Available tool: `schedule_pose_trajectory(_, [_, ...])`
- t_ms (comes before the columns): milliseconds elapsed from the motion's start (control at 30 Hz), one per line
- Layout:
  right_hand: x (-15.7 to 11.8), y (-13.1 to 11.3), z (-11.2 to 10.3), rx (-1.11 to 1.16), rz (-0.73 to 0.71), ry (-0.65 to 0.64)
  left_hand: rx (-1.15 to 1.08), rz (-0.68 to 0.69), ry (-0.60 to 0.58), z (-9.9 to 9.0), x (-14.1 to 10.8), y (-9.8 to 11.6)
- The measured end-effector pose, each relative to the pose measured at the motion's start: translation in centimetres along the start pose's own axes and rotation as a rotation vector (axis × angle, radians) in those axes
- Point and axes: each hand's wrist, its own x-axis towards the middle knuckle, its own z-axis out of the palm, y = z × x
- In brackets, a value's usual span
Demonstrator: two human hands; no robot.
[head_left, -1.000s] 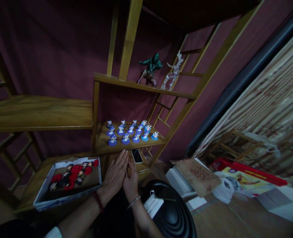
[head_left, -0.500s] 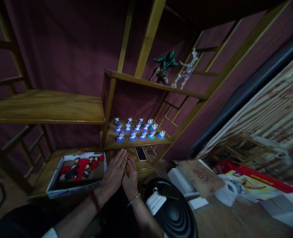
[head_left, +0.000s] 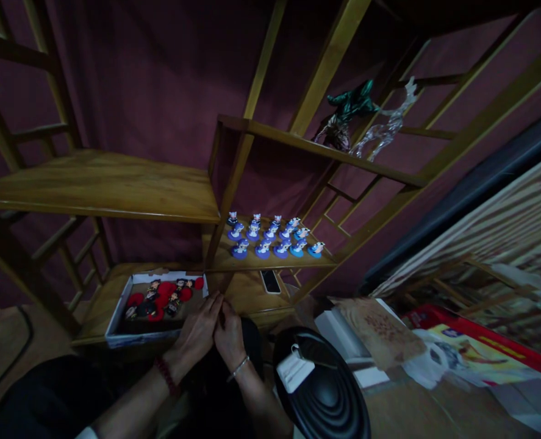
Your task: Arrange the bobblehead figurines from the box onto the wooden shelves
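My left hand (head_left: 197, 332), with a dark red bead bracelet at the wrist, touches my right hand (head_left: 229, 334), which wears a silver bracelet. Their fingers meet in front of the shelf; anything between them is hidden. Just left of them lies an open white box (head_left: 114, 329) holding several red and black figurines (head_left: 154, 299). Above, on a small shelf (head_left: 224, 261), stand several purple figurines (head_left: 263, 247) and blue ones (head_left: 316, 249) in rows. A phone (head_left: 271, 281) lies on the board below.
A green figure (head_left: 352, 103) and a clear deer figure (head_left: 382, 134) stand on the upper shelf. Right of my hands is a black ribbed stool (head_left: 334, 390) bearing a white item (head_left: 294, 370). Cardboard (head_left: 375, 332) and a red box (head_left: 485, 341) lie at the right.
The view has shifted, so the shelves and figurines appear farther right. My hands, still together, have lowered slightly away from the shelf edge.
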Motion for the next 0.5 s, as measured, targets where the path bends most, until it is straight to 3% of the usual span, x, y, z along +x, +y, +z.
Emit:
schedule_pose_trajectory(233, [-0.9, 1.0, 2.7, -0.112, 0.111, -0.185, 0.012, -0.174, -0.241, 0.2, -1.4, -1.8])
schedule_pose_trajectory(500, [-1.3, 0.6, 4.8, -0.155, 0.096, -0.257, 0.096, -0.231, -0.278, 0.5, -2.7, -3.9])
